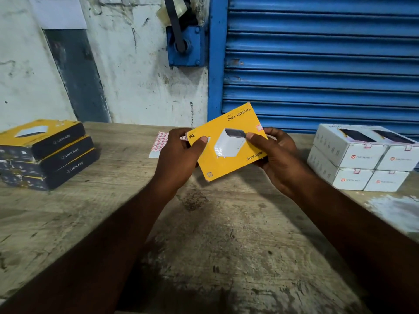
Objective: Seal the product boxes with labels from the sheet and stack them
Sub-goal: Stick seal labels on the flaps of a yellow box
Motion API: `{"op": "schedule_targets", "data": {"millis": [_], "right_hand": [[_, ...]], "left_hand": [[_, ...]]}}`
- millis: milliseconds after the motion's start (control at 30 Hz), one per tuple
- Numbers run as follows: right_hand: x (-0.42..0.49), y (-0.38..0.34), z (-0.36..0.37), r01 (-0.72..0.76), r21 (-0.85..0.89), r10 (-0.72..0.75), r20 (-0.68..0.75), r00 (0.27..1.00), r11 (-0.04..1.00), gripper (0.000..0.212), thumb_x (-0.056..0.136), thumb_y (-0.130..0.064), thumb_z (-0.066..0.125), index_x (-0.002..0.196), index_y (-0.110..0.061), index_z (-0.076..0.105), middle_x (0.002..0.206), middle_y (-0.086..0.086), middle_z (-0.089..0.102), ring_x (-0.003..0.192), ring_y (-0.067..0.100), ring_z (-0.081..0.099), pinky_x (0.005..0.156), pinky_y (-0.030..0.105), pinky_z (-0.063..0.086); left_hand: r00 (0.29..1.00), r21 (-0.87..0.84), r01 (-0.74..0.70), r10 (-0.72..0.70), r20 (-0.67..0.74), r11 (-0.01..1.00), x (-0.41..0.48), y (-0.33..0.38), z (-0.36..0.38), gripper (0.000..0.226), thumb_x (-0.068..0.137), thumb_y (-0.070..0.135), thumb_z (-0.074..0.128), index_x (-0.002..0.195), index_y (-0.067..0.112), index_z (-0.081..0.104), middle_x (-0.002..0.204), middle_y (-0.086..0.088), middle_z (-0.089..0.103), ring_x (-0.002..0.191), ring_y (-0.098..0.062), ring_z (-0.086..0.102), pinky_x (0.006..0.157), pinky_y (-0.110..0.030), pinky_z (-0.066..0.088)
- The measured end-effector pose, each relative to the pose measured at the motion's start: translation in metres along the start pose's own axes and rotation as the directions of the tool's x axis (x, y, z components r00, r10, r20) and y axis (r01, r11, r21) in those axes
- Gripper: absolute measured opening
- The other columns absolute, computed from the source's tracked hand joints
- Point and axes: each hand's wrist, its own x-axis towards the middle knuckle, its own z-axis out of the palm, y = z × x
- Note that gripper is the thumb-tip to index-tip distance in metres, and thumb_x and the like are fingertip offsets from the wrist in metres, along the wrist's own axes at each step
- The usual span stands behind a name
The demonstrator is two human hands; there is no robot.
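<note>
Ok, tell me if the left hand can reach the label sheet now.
Probably yes, once freed: the left hand grips the yellow box with the right hand; the label sheet lies just behind it, unblocked.

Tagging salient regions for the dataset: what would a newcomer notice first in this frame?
First, the yellow box, held tilted at centre and gripped by the left hand and right hand. Behind it, the blue roller shutter fills the upper right. Stacks flank the hands: three yellow-and-black boxes at far left, white boxes at right.
</note>
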Motion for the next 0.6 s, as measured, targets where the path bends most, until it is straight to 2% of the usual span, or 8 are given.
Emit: {"op": "schedule_targets", "data": {"millis": [67,133,267,400,533,600], "right_hand": [[-0.003,0.003,0.0,0.028,-0.146,-0.026,0.017,1.0,0.989,0.04,0.089,-0.007,0.073,0.121,-0.009,0.049,0.097,0.008,0.072,0.079,0.019,0.07,0.071,0.039,0.058],[-0.006,0.006,0.001,0.062,-0.29,-0.051,0.047,0.998,0.955,0.047,0.088,-0.008,0.075,0.127,-0.009,0.048,0.106,0.017,0.071,0.087,0.027,0.07,0.072,0.044,0.059],[-0.007,0.009,-0.001,0.167,-0.516,-0.108,0.142,0.984,0.84,0.05,0.087,-0.021,0.078,0.127,-0.024,0.048,0.112,0.016,0.068,0.098,0.027,0.07,0.084,0.047,0.061],[-0.005,0.009,-0.005,0.127,-0.585,-0.027,0.176,0.984,0.801,0.058,0.084,-0.028,0.081,0.13,-0.026,0.045,0.112,-0.001,0.069,0.099,0.018,0.071,0.09,0.05,0.059],[-0.006,0.011,-0.005,0.152,-0.602,-0.041,0.195,0.98,0.784,0.065,0.082,-0.024,0.084,0.131,-0.024,0.042,0.113,-0.01,0.067,0.102,0.012,0.069,0.093,0.045,0.058],[-0.004,0.012,-0.005,0.177,-0.649,-0.068,0.189,0.98,0.74,0.065,0.08,-0.027,0.085,0.129,-0.025,0.042,0.11,-0.011,0.067,0.099,0.009,0.068,0.09,0.039,0.058]], "left_hand": [[0.999,-0.016,0.001,-0.002,-0.038,1.0,0.0,0.002,-0.001,0.043,0.086,0.042,0.074,0.12,0.024,0.055,0.109,0.003,0.072,0.099,-0.016,0.071,0.09,-0.05,0.059],[0.997,-0.009,-0.006,0.006,-0.073,1.0,0.001,0.005,-0.002,0.041,0.092,0.036,0.073,0.125,0.026,0.052,0.112,0.001,0.07,0.099,-0.017,0.071,0.086,-0.044,0.06],[0.991,0.011,-0.059,0.06,-0.119,0.998,0.0,0.008,-0.003,0.04,0.092,0.035,0.072,0.125,0.032,0.05,0.113,0.004,0.068,0.099,-0.016,0.069,0.084,-0.045,0.059],[0.981,0.024,-0.148,0.15,-0.126,0.989,-0.003,0.01,-0.002,0.042,0.09,0.031,0.076,0.125,0.032,0.053,0.116,0.009,0.068,0.104,-0.011,0.067,0.092,-0.043,0.057],[0.953,0.023,-0.287,0.287,-0.093,0.958,-0.005,0.009,-0.003,0.048,0.089,0.023,0.078,0.133,0.024,0.057,0.123,0.005,0.068,0.11,-0.008,0.066,0.097,-0.036,0.056],[0.933,0.025,-0.347,0.348,-0.086,0.937,-0.007,0.01,-0.003,0.051,0.088,0.021,0.079,0.134,0.02,0.058,0.124,0.004,0.068,0.112,-0.008,0.065,0.098,-0.035,0.055]]}}
